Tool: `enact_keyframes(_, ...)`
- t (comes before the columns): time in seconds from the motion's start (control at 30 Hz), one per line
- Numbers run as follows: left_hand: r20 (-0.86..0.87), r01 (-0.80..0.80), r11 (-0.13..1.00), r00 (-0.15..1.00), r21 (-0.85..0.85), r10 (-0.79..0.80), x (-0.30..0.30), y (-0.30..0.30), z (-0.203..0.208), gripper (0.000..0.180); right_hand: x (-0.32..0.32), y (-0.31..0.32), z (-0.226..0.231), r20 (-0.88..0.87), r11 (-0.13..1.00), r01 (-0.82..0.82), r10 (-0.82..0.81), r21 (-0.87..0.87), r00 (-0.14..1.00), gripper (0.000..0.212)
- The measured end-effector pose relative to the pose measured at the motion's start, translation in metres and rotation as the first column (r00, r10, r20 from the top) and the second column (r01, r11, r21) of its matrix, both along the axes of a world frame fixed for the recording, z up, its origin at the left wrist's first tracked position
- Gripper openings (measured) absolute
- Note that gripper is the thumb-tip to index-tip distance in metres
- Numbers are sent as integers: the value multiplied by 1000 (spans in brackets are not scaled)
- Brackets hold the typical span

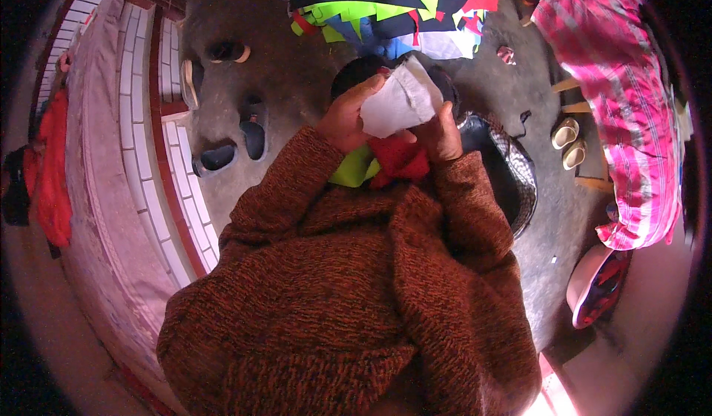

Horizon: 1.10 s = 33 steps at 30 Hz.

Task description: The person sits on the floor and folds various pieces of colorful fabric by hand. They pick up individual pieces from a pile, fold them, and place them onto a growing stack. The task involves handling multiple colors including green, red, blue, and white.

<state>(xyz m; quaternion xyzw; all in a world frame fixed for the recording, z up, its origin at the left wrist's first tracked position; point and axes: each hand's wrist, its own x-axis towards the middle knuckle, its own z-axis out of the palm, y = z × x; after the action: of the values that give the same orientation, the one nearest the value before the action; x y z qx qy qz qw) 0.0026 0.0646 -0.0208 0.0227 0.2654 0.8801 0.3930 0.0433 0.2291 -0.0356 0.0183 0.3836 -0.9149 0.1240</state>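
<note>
I hold a white piece of fabric up in front of my chest with both hands. A rough, frayed fold or seam runs down its right part. My left hand grips its left edge, fingers closed around it. My right hand pinches the lower right edge with the thumb on top; its other fingers are mostly hidden behind the fabric. Just below the hands, a red cloth piece and a yellow-green cloth piece rest on my lap.
A heap of colourful cloth scraps lies ahead. Dark shoes are on the floor at left, beside a white-tiled ledge. An open dark bag stands at right, near light shoes, a pink checked cloth and a pink basin.
</note>
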Motion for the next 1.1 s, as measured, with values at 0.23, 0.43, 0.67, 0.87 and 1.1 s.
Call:
enact_keyframes(0.23,-160,-53,974,987,-222,17,1,3,-2,44,-3,9,-10,42,985,129,-134,114,990,39)
enact_keyframes(0.43,-297,-128,871,955,-474,-22,7,5,8,34,-5,11,-17,-35,992,129,-129,-7,991,44)
enact_keyframes(0.67,-425,-176,813,900,-555,-95,4,1,5,36,-8,17,-13,30,967,241,-239,-78,971,47)
enact_keyframes(0.87,-345,-124,776,930,-619,-127,1,-10,21,37,-11,21,-22,41,952,284,-281,-118,959,47)
enact_keyframes(1.1,-391,-224,724,918,-653,-68,-11,-30,16,34,-14,21,-35,166,896,427,-406,-121,899,44)
